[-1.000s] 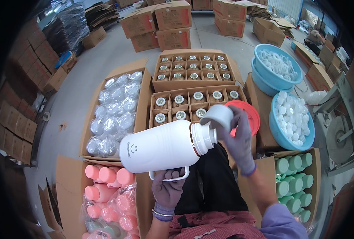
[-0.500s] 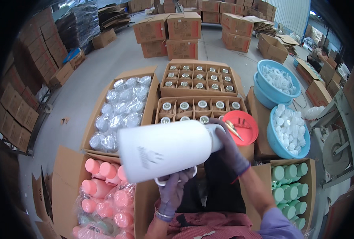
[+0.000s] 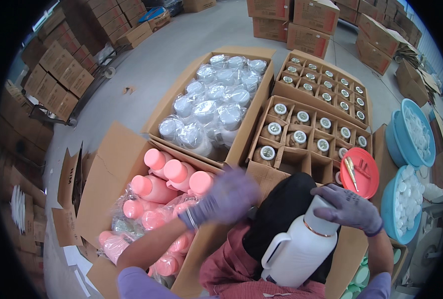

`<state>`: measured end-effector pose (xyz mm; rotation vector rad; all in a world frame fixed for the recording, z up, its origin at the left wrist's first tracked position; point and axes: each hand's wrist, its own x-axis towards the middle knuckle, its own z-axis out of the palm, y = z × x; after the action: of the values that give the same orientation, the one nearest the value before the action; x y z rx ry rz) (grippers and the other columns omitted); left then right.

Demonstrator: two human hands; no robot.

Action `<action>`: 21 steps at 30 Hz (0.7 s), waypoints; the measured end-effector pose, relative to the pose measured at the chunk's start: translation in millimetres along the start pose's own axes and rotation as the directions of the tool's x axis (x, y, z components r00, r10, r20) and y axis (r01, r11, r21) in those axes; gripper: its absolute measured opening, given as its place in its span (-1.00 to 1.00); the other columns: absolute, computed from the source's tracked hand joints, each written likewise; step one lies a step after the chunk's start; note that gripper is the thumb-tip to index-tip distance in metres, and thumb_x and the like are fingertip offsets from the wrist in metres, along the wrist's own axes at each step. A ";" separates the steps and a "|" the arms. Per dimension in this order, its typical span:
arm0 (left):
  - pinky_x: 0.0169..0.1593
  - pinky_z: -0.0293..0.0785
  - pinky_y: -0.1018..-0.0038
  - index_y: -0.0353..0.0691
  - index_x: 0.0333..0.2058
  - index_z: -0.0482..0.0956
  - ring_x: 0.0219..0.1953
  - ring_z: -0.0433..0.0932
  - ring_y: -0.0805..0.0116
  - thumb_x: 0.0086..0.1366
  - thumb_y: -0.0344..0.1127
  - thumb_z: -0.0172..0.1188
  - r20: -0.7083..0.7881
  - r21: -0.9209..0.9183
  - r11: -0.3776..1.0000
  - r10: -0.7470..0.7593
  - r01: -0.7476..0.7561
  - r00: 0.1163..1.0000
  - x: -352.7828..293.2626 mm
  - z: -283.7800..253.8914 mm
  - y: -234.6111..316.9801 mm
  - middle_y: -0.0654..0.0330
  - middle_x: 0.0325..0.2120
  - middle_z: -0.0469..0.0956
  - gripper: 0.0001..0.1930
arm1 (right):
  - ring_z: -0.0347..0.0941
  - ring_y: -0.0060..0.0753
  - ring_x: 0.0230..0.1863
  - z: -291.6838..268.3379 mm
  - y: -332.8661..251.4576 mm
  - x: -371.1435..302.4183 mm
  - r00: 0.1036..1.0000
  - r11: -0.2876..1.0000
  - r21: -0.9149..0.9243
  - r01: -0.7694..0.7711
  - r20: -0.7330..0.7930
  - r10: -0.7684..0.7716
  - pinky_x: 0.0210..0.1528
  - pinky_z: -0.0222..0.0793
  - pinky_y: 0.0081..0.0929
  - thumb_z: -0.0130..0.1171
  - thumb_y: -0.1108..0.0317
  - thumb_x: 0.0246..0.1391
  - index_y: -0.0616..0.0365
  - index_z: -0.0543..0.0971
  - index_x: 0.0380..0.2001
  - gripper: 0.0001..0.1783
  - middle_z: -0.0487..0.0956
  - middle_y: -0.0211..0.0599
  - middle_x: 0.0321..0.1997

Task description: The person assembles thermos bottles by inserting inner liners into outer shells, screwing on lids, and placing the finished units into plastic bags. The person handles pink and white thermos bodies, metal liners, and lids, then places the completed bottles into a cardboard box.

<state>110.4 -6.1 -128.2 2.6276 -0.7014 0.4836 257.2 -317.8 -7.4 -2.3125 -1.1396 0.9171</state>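
Note:
A white thermos jug [image 3: 300, 253] with a side handle and a copper-coloured ring under its cap rests tilted on my lap. My gloved right hand [image 3: 352, 207] is closed over the pale cap [image 3: 317, 218] from above. My gloved left hand [image 3: 230, 195] is off the jug, smeared by motion, so its fingers cannot be made out. It hovers by the edge of a carton that holds pink jugs [image 3: 149, 188], several of them in clear plastic bags.
A carton [image 3: 156, 110] of bagged white jugs stands ahead. Right of it, divided cartons [image 3: 277, 164] hold silvery bottle-like pieces. A red dish [image 3: 372, 185] with small tools sits beside blue basins [image 3: 392, 212] of white parts. Green-capped jugs [image 3: 362, 275] are at lower right.
The jug has gone from being held sideways in both hands to leaning on my lap. My left hand has let go and moved left. The view has swung left.

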 end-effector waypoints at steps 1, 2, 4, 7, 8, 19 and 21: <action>-0.04 0.41 0.11 -0.27 -0.19 0.57 -0.10 0.47 -0.08 0.04 -0.19 0.29 -0.287 0.026 0.984 -0.161 0.176 0.944 -0.2 -13.4 -41.9 -0.01 -0.23 0.51 -0.62 | 0.49 -0.13 0.08 -11.4 0.4 -1.1 0.997 0.995 0.102 0.016 0.071 -0.023 0.17 0.38 -0.30 0.21 0.00 0.18 0.16 0.46 0.18 -0.38 0.52 -0.08 0.02; 0.05 0.36 0.06 -0.31 -0.03 0.51 -0.05 0.45 -0.12 0.11 -0.10 0.30 -0.420 0.230 0.866 -0.323 0.444 0.848 -9.9 -7.4 -87.2 -0.07 -0.11 0.51 -0.49 | 0.49 -0.17 0.10 -26.2 -1.1 1.4 0.989 0.980 0.197 0.024 0.141 -0.053 0.19 0.37 -0.32 0.19 0.01 0.21 0.17 0.45 0.20 -0.39 0.53 -0.10 0.04; 0.35 0.05 -0.05 -0.24 0.31 0.20 0.27 0.27 -0.03 0.13 0.16 0.32 -0.404 0.360 0.326 -0.790 0.874 0.461 -60.5 9.4 -169.7 -0.08 0.21 0.35 -0.10 | 0.47 -0.27 0.14 -36.4 9.3 13.6 0.975 0.909 0.416 0.015 0.197 -0.106 0.23 0.35 -0.37 0.13 0.06 0.28 0.19 0.42 0.24 -0.41 0.54 -0.16 0.08; 0.33 -0.04 -0.19 -0.20 0.15 0.45 0.18 0.40 0.02 0.17 0.15 0.24 -0.150 0.501 -0.015 -0.986 0.865 0.069 -74.0 18.8 -232.4 -0.01 0.10 0.51 -0.30 | 0.42 -0.45 0.21 -25.9 60.5 35.9 0.989 0.704 0.710 -0.020 0.120 -0.092 0.30 0.30 -0.47 0.00 0.14 0.39 0.17 0.41 0.28 -0.49 0.54 -0.29 0.16; 0.29 0.13 -0.13 -0.21 0.04 0.57 0.04 0.54 0.03 0.20 0.10 0.22 -0.114 0.542 -0.096 -0.993 0.835 -0.040 -80.4 10.9 -250.3 0.02 -0.02 0.61 -0.43 | 0.42 -0.45 0.20 -26.9 65.8 46.3 0.994 0.742 0.671 -0.002 0.080 -0.069 0.29 0.30 -0.47 0.01 0.14 0.39 0.18 0.41 0.28 -0.49 0.54 -0.28 0.15; 0.06 0.55 0.22 -0.29 -0.09 0.54 -0.09 0.61 0.22 0.46 -0.18 0.00 -0.036 -0.877 -0.405 -0.484 -0.260 0.874 126.1 -131.4 -146.1 0.14 -0.18 0.64 -0.70 | 0.21 0.15 0.36 -6.6 10.9 159.3 0.778 0.864 -0.053 0.500 -0.410 -0.476 0.38 0.16 -0.11 0.46 -0.08 -0.13 0.15 0.24 0.35 0.05 0.25 0.14 0.36; 0.12 0.52 0.24 -0.34 0.01 0.50 0.00 0.59 0.21 0.49 -0.19 -0.05 -0.224 -0.970 0.173 -0.341 -0.174 0.913 149.5 -147.1 -140.4 0.12 -0.07 0.62 -0.66 | 0.05 0.17 0.45 1.1 -9.2 183.6 0.728 0.795 -0.508 0.331 -0.399 -0.558 0.44 -0.10 0.18 0.53 -0.20 -0.38 0.15 0.16 0.40 0.31 0.18 0.08 0.40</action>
<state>273.5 111.3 24.4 1.1789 -0.4376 0.3094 334.3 -164.1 -72.3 -2.1801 -1.6304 -0.1782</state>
